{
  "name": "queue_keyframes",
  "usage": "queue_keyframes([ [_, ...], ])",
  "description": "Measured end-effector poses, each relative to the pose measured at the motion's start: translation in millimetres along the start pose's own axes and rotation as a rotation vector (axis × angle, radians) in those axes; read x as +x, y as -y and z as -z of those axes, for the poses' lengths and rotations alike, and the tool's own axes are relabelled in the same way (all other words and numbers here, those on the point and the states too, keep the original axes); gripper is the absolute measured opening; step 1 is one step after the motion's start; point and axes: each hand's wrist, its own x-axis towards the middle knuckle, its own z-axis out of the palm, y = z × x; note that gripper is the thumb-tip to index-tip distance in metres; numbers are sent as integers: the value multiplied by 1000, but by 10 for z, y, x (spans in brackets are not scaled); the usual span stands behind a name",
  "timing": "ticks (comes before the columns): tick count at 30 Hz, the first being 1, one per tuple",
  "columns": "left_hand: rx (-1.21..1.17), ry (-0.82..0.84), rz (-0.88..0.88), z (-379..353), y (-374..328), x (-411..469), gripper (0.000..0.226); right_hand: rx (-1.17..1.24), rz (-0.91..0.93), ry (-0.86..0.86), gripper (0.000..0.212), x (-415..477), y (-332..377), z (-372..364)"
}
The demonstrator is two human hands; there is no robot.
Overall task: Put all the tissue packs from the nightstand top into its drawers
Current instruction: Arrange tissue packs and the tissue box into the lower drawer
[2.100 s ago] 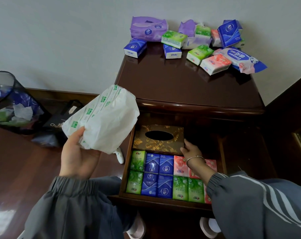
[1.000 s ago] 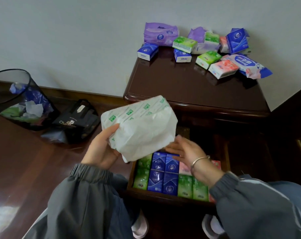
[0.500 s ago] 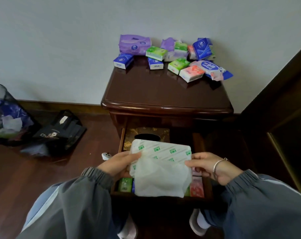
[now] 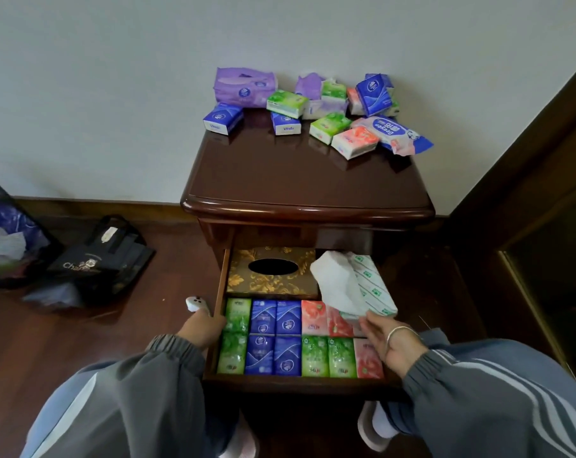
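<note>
I have the nightstand (image 4: 308,190) straight ahead with its open drawer (image 4: 218,292) pulled toward me. The big white tissue pack (image 4: 352,284) with green marks lies tilted in the drawer's right rear part, beside the gold patterned tissue box (image 4: 270,271) and resting partly over the pink packs below it. My right hand (image 4: 387,338) sits at the pack's near end, fingers loosely spread and palm up; the fingertips look to be touching the wrapper, though I cannot tell if they grip it. My left hand (image 4: 202,328) is at the drawer's left wall, and its fingers are hidden behind that wall, so I cannot tell how open it is. The front of the drawer is filled with small packs in rows (image 4: 290,338): green, blue, pink. On the surface at the back, against the wall, a loose cluster of packs (image 4: 313,107) is not yet stowed, including a purple soft pack (image 4: 243,85), small blue, green and pink ones, and a blue wet-wipe pouch (image 4: 395,133). On the floor to the left are a black bag (image 4: 101,259) and a bin (image 4: 6,239).
</note>
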Motion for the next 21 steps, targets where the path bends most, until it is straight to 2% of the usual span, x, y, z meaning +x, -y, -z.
queue_keyframes([
  [3, 15, 19, -24, -14, 8, -16, 31, 68, -19, -24, 6, 69, -32, -267],
  [8, 19, -1, -38, -3, 26, -15, 27, 127, -22, -59, 25, 291, -88, -529],
  [9, 16, -4, -39, -5, 26, -11, 26, 130, -19, -73, 23, 339, -85, -557],
  [11, 12, -4, -41, -7, 26, -10, 25, 100, -16, -113, 5, 418, -51, -618],
  [14, 15, -5, -37, -10, 24, 0, 25, 94, -15, -147, 9, 513, 7, -638],
  [18, 37, -3, -45, -15, 20, 33, 25, -24, -92, -70, 6, 602, 3, -596],
  [19, 41, -6, -50, -17, 20, 38, 24, -64, -114, -53, 8, 609, -10, -576],
  [21, 45, -7, -58, -22, 21, 41, 24, -119, -136, -59, 31, 607, -1, -531],
])
